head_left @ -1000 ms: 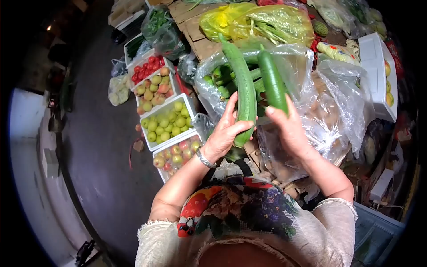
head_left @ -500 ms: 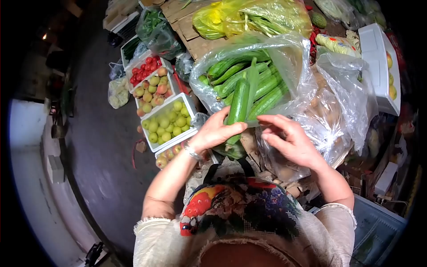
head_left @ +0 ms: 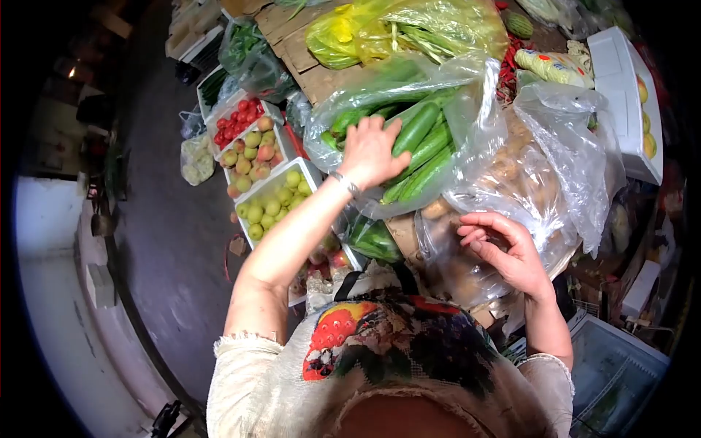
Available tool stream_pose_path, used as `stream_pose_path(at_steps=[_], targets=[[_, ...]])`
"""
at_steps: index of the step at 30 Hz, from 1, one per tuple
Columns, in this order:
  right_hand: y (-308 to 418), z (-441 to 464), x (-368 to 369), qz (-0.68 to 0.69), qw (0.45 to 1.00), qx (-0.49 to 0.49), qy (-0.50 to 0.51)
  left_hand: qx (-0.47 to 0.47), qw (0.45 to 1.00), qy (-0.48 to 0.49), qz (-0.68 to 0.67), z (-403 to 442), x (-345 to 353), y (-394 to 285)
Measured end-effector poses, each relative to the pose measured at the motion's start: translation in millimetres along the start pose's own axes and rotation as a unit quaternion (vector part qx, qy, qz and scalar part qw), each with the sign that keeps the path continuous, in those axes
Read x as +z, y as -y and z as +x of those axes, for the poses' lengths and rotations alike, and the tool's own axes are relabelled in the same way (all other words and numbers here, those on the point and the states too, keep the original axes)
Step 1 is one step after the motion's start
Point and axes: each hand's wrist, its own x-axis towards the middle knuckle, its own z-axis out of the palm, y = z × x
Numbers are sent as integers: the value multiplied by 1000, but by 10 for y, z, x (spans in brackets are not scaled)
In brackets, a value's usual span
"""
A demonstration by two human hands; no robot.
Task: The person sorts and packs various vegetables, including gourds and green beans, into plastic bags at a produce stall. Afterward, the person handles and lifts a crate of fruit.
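Long green loofah gourds [head_left: 431,146] lie side by side in a clear plastic bag [head_left: 478,120] in front of me. My left hand [head_left: 371,152] reaches into the bag, palm down on the gourds, with its fingers and thumb spread. Its palm hides what lies beneath it. Lower right, my right hand [head_left: 507,252] hovers with loosely bent fingers and a gap at the thumb, holding nothing. Beneath it is a clear bag of brown, potato-like produce [head_left: 522,171].
A yellow bag of long greens [head_left: 431,33] sits behind the gourds. To the left stand white boxes of tomatoes [head_left: 237,120], peaches [head_left: 255,153] and green fruit [head_left: 274,208]. At right is a tilted white foam box [head_left: 621,102]. Another green bundle [head_left: 372,237] lies near my waist.
My left hand has moved up and forward into the bag; the gourd it held upright is no longer raised. My right hand has drawn away down and to the right.
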Motion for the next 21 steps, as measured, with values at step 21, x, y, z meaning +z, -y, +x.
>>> stream_pose_path(at_steps=[21], targets=[[112, 22, -2737, -115, 891, 11, -439, 69, 991, -113, 26, -82, 383, -203]])
